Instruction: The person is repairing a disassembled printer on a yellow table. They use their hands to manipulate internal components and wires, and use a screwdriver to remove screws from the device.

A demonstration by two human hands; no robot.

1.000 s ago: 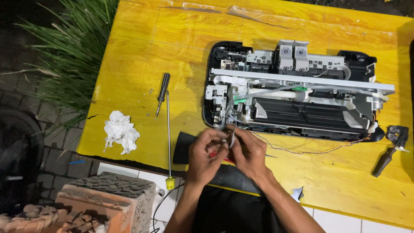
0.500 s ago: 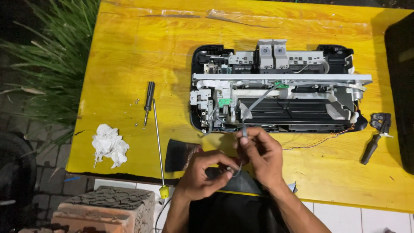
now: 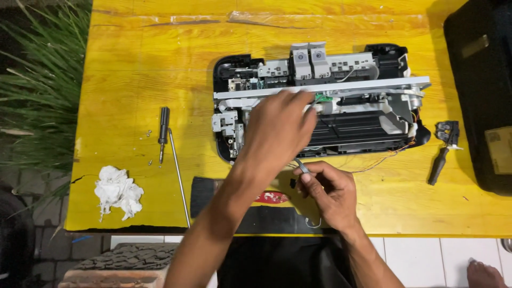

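Observation:
An opened printer chassis (image 3: 346, 101), black with grey and white inner parts, lies on a yellow wooden table (image 3: 160, 69). My left hand (image 3: 277, 128) reaches over its front left part, fingers spread and resting on the mechanism near the metal rail. My right hand (image 3: 325, 189) sits just in front of the printer, pinching a small thin metal tool (image 3: 302, 166) between thumb and fingers. Thin wires trail from the printer's front edge.
A black-handled screwdriver (image 3: 164, 130) with a long shaft and a few loose screws (image 3: 149, 134) lie left of the printer. A crumpled white tissue (image 3: 118, 190) sits near the left front corner. Pliers (image 3: 442, 152) lie right; a black case (image 3: 480, 90) fills the far right. Grass borders the left.
My left hand left the right hand and reached forward onto the printer. The right hand stayed in front, still holding the small tool. The camera view shifted slightly.

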